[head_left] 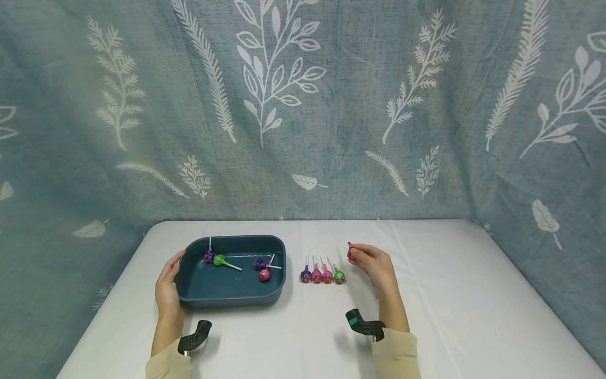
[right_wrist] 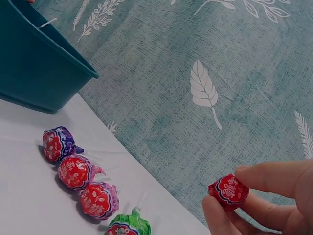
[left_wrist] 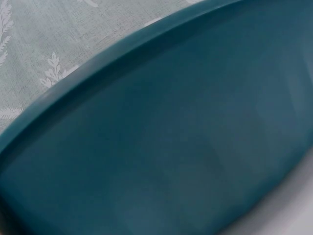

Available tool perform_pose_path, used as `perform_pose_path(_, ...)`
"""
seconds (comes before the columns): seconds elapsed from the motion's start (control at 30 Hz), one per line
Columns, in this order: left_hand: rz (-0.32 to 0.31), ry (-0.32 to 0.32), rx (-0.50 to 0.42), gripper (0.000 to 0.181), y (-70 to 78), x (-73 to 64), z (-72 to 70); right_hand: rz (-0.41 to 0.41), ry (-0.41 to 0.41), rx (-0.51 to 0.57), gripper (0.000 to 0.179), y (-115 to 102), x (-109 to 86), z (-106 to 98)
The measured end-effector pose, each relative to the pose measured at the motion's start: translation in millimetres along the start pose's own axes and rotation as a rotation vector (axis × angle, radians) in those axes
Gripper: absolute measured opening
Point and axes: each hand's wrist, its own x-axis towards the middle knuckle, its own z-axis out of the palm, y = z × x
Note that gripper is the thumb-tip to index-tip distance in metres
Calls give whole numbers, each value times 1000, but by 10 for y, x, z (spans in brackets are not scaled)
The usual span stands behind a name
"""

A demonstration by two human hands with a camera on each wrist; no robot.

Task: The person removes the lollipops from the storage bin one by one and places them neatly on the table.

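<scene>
My right hand [head_left: 376,266] pinches a red-wrapped lollipop [right_wrist: 229,192] by its candy ball between thumb and fingers, raised above the table with its stick pointing up. Just left of it, several lollipops lie in a row: a purple one [head_left: 305,276], a red-pink one [head_left: 316,276], a pink one [head_left: 327,276] and a green one [head_left: 339,277]. My left hand [head_left: 168,289] holds the left end of a dark teal bin [head_left: 222,303]; the left wrist view shows mostly bin wall. Inside lie purple [head_left: 209,256], green [head_left: 219,260], purple [head_left: 259,264] and red-pink [head_left: 264,275] lollipops.
A white cloth [head_left: 303,337] covers the table. Behind and at both sides hangs a grey-green curtain [head_left: 350,173] with white leaf prints. Black camera mounts [head_left: 364,323] stick out from both wrists near the beige sleeves [head_left: 395,352].
</scene>
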Motion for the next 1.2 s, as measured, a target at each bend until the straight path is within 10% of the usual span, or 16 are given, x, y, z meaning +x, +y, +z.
perform_pose_path(1.2,7,10,10,44,-14,-8,2,109,9,-332,23,183,35,-85)
